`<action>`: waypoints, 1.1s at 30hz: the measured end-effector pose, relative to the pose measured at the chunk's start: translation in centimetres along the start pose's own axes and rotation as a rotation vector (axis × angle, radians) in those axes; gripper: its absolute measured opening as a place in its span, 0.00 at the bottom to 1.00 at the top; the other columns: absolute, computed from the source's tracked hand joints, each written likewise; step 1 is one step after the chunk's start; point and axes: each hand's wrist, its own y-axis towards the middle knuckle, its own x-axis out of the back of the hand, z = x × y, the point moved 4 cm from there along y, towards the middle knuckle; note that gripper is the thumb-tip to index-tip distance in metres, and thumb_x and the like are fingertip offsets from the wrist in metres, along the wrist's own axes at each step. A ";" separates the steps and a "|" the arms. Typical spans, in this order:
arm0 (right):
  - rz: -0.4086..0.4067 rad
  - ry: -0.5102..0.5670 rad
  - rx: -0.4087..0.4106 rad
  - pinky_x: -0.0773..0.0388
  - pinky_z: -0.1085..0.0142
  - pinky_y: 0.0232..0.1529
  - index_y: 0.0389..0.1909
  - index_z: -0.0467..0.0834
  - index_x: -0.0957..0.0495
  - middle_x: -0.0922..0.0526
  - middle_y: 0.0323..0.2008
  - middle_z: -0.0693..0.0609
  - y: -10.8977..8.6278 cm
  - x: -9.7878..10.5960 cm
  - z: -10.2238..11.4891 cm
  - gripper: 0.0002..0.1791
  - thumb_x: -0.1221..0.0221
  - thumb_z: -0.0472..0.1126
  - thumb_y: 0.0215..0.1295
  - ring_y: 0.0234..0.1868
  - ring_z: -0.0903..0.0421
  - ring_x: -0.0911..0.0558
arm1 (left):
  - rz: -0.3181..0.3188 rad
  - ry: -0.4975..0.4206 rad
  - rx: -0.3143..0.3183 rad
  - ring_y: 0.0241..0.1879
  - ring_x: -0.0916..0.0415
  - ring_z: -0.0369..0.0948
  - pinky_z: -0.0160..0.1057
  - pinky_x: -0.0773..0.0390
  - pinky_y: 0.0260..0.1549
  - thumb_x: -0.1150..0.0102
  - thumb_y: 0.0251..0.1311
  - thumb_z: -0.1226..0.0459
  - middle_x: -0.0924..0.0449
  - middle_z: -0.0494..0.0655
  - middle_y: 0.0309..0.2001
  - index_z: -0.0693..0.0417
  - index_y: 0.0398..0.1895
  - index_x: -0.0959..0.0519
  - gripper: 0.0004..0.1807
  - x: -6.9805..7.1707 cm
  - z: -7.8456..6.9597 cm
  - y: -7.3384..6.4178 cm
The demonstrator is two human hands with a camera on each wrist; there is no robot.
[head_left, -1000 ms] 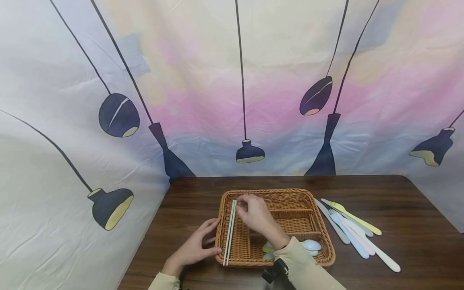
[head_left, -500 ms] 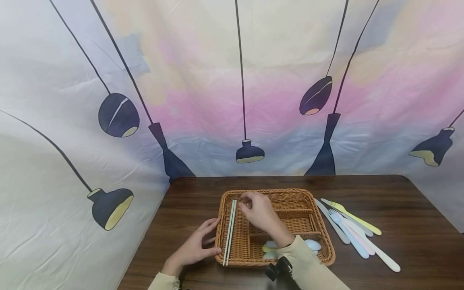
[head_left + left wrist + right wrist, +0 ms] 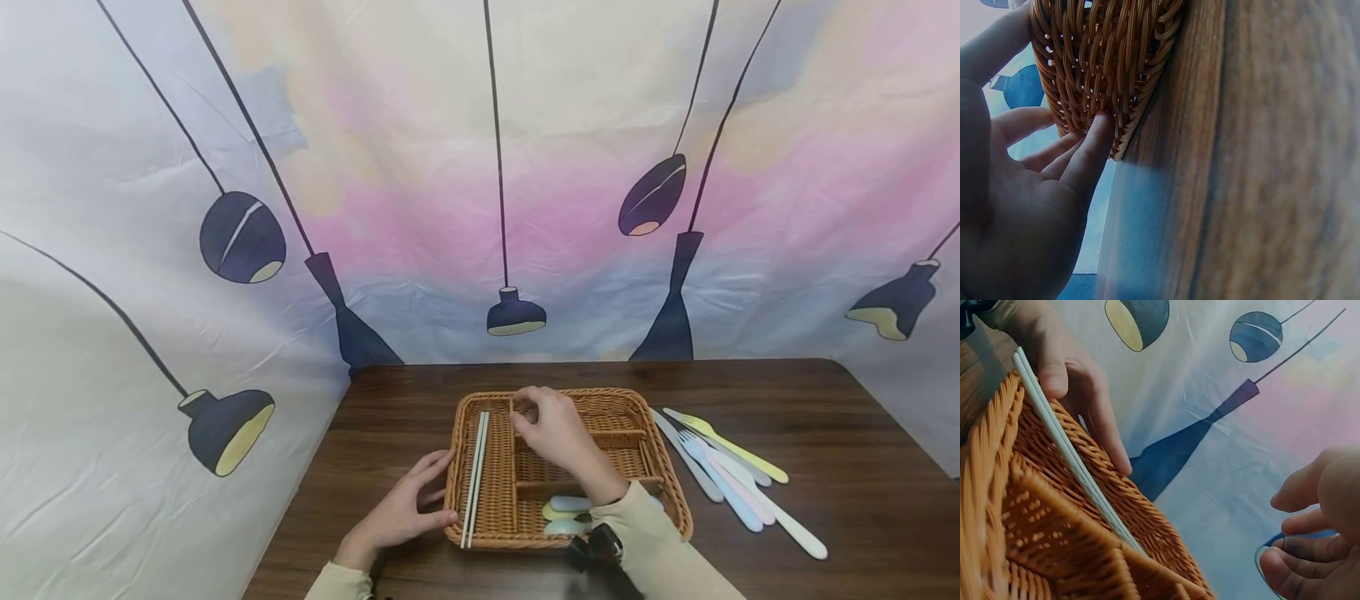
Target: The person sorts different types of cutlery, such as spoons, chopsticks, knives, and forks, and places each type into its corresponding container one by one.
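A brown wicker basket [image 3: 516, 508] with several compartments stands on the table. My left hand [image 3: 401, 510] touches its left side, fingers fairly straight against the outer woven wall [image 3: 1094, 69] and thumb at the rim. Two pale chopsticks [image 3: 476, 479] lie lengthwise in the long left compartment; their near ends rest up on the front rim, as the right wrist view shows. My right hand [image 3: 557, 429] is above the basket, right of the chopsticks, with loosely bent fingers and nothing held. Pastel spoons [image 3: 567, 527] lie in the front right compartment, partly hidden by my right forearm.
Several pastel forks and knives [image 3: 720, 471] lie fanned out on the dark wooden table [image 3: 862, 467], right of the basket. A cloth backdrop [image 3: 450, 167] printed with lamps hangs behind and to the left of the table.
My right hand has moved right, away from the chopsticks, which stay in place. More of the spoons shows now. The left hand and basket keep their places.
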 end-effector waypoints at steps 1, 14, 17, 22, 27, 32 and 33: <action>-0.006 -0.007 0.000 0.21 0.67 0.31 0.50 0.45 0.19 0.18 0.39 0.51 0.0 0.2 -0.1 0.14 0.37 0.43 0.64 0.33 0.61 0.22 | -0.001 0.001 -0.001 0.69 0.42 0.60 0.38 0.24 0.60 0.32 0.58 0.59 0.50 0.60 0.73 0.55 0.76 0.47 0.47 0.0 0.0 0.0; -0.056 -0.047 -0.025 0.19 0.64 0.32 0.50 0.46 0.19 0.18 0.39 0.52 0.2 2.7 -1.3 0.16 0.36 0.44 0.62 0.34 0.60 0.20 | 0.005 0.003 -0.003 0.69 0.43 0.60 0.37 0.24 0.60 0.32 0.59 0.59 0.50 0.60 0.73 0.55 0.76 0.47 0.46 -0.1 0.0 0.0; -0.055 -0.050 -0.033 0.19 0.63 0.33 0.51 0.46 0.19 0.18 0.41 0.50 0.1 3.2 -1.7 0.16 0.36 0.45 0.62 0.35 0.58 0.19 | 0.004 0.001 -0.001 0.69 0.43 0.60 0.36 0.24 0.60 0.32 0.58 0.59 0.49 0.60 0.73 0.55 0.76 0.47 0.47 -0.1 0.0 0.0; -0.061 -0.055 -0.047 0.17 0.61 0.33 0.52 0.45 0.20 0.18 0.43 0.48 -0.1 4.2 -2.3 0.18 0.36 0.45 0.63 0.37 0.55 0.18 | 0.004 0.005 -0.006 0.69 0.43 0.61 0.38 0.24 0.60 0.32 0.59 0.60 0.49 0.60 0.73 0.55 0.77 0.47 0.46 0.0 -0.1 0.0; -0.069 -0.071 -0.050 0.17 0.60 0.33 0.53 0.45 0.20 0.18 0.43 0.47 -0.3 5.1 -3.0 0.18 0.36 0.45 0.63 0.37 0.52 0.17 | 0.005 0.004 -0.001 0.69 0.43 0.61 0.39 0.24 0.60 0.33 0.59 0.60 0.49 0.60 0.73 0.55 0.77 0.47 0.46 0.0 -0.1 0.0; -0.086 -0.112 -0.050 0.18 0.61 0.30 0.54 0.44 0.21 0.18 0.44 0.46 -0.6 6.1 -4.1 0.19 0.37 0.45 0.63 0.37 0.53 0.17 | 0.001 0.004 0.002 0.69 0.43 0.61 0.37 0.24 0.60 0.32 0.59 0.60 0.49 0.60 0.73 0.55 0.76 0.47 0.46 0.0 -0.1 0.0; -0.089 -0.118 -0.050 0.18 0.60 0.30 0.54 0.44 0.21 0.18 0.44 0.45 -0.7 6.3 -4.3 0.19 0.37 0.45 0.64 0.37 0.52 0.17 | 0.002 0.007 -0.002 0.69 0.43 0.61 0.37 0.24 0.60 0.32 0.59 0.60 0.50 0.61 0.73 0.56 0.76 0.47 0.46 0.0 -0.1 0.0</action>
